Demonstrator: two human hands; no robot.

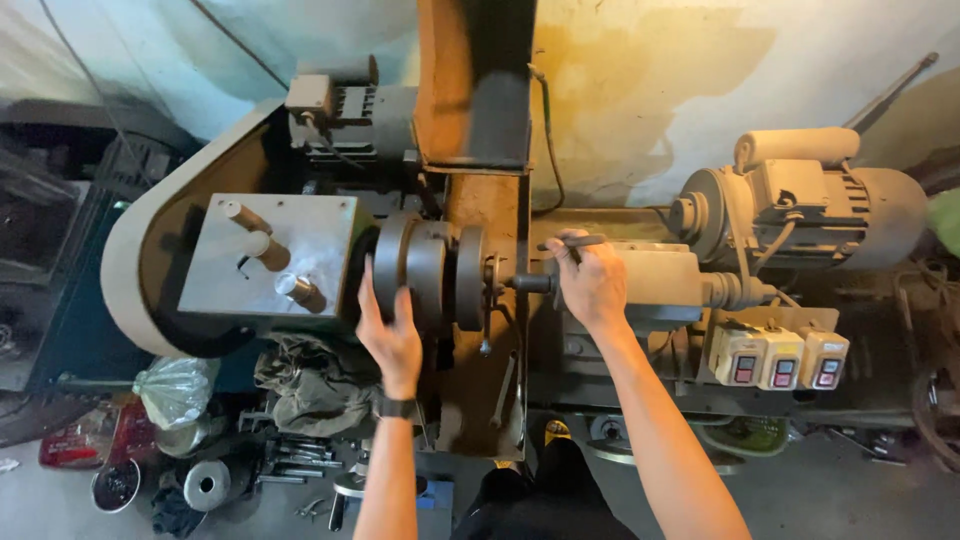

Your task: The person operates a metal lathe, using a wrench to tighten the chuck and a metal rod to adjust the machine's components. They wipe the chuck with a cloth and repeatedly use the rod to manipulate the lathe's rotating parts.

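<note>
In the head view, a small lathe is seen from above, set against a stained wall. The left hand (392, 335) is laid against the round chuck (425, 270), palm pressed to its near face with the fingers spread flat over the rim; nothing is gripped, and the hand appears to be placed so that the chuck can be steadied or turned. The right hand (592, 285) is closed around a dark lever handle (572, 243) on top of the tailstock (655, 282), just right of the chuck; the fingers are curled tight about the bar, as a clamping lever would be held. A short spindle (530, 283) is seen between tailstock and chuck, close to the faceplate.

To the left, the grey headstock cover (268, 255) carries three stubby knobs. At the right, an electric motor (810, 205) is mounted beyond the tailstock, with three cream switch boxes (780, 358) below it. On the floor (840, 490), rags, a plastic bag and loose metal parts are heaped under the headstock.

Whether a workpiece is held in the chuck cannot be told; its jaws are hidden by the left hand and the plates. The left fingertips are cut off behind the rim, and the lathe bed is largely hidden beneath the arms.
</note>
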